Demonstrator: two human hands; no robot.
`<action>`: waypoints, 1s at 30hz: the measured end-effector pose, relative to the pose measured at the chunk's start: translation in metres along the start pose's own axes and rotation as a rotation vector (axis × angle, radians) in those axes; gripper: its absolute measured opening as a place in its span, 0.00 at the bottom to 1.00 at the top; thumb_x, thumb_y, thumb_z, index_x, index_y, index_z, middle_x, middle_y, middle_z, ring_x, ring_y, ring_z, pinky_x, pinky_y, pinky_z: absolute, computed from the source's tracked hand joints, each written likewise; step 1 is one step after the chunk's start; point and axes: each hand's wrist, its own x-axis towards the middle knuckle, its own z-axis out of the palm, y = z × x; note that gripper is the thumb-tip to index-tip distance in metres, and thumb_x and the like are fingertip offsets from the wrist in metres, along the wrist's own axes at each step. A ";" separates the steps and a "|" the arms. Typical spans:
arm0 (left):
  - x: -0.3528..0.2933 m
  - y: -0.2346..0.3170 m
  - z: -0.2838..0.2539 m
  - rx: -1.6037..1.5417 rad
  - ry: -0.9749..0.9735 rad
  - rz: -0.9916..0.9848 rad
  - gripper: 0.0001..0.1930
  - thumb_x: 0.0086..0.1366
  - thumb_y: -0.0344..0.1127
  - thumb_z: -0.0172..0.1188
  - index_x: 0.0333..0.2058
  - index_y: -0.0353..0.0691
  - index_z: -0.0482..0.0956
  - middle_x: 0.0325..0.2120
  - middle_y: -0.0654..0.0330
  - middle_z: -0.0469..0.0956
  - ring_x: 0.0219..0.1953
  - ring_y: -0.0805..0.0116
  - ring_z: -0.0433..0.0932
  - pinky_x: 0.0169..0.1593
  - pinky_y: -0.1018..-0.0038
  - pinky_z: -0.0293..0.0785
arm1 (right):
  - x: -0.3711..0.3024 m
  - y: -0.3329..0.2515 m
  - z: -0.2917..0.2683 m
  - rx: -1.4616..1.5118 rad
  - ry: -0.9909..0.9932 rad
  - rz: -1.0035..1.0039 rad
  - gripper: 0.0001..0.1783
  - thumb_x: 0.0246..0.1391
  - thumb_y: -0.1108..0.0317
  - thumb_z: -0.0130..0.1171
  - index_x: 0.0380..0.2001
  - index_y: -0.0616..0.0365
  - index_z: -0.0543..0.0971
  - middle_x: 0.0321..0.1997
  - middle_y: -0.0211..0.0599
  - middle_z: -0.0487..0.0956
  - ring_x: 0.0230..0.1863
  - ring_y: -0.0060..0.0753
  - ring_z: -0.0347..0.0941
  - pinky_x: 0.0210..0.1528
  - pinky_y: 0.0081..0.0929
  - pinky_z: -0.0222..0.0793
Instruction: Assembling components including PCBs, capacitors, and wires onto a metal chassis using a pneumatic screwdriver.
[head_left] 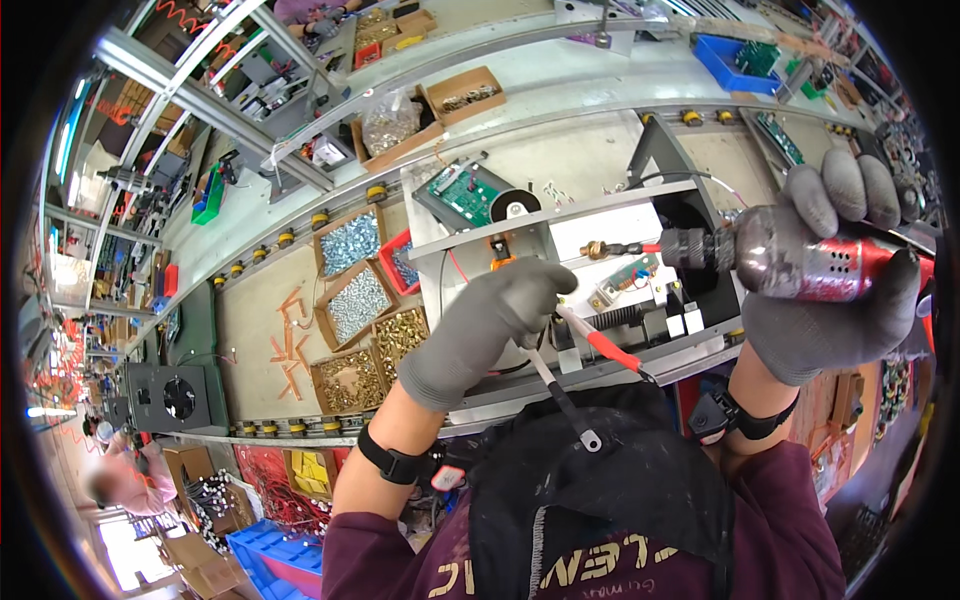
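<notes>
My right hand [835, 320], in a grey glove, is wrapped round a red and black power drill [800, 262]. The drill's long bit points left across an open metal case [590, 225], with a small brass-coloured piece [594, 249] at its tip. My left hand [500, 315], gloved too, is closed on a pair of cable ends at the case's near side. One cable end has a red sleeve [612, 350]; the other has a black sleeve [566, 402] and a metal ring lug. Inside the case sit a small circuit board [632, 277] and a black ribbed part [622, 316].
Boxes of small fasteners [358, 300] stand left of the case, beside a red bin [398, 262]. A green circuit board [465, 195] lies behind it. Yellow rollers [320, 218] edge the line. A black fan housing [168, 397] stands far left, and a blue bin [735, 65] at the back.
</notes>
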 end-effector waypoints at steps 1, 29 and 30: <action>0.005 0.001 0.005 0.688 -0.017 0.181 0.17 0.51 0.40 0.65 0.38 0.42 0.76 0.30 0.61 0.71 0.31 0.72 0.71 0.30 0.73 0.67 | 0.001 -0.003 -0.003 0.022 -0.017 0.023 0.20 0.47 0.61 0.60 0.35 0.53 0.61 0.36 0.32 0.59 0.41 0.30 0.59 0.43 0.34 0.65; 0.114 -0.013 -0.057 1.288 0.206 0.414 0.11 0.64 0.38 0.53 0.42 0.41 0.74 0.18 0.60 0.70 0.18 0.65 0.71 0.22 0.72 0.64 | -0.036 0.018 -0.098 -0.319 0.343 -0.086 0.17 0.53 0.62 0.52 0.45 0.54 0.71 0.33 0.28 0.59 0.36 0.28 0.55 0.38 0.26 0.61; 0.121 -0.013 -0.052 1.277 0.183 0.397 0.11 0.64 0.38 0.53 0.42 0.41 0.74 0.18 0.60 0.70 0.18 0.65 0.71 0.22 0.72 0.64 | -0.039 0.020 -0.099 -0.419 0.345 -0.130 0.19 0.52 0.61 0.53 0.47 0.55 0.72 0.31 0.28 0.59 0.34 0.28 0.55 0.35 0.26 0.60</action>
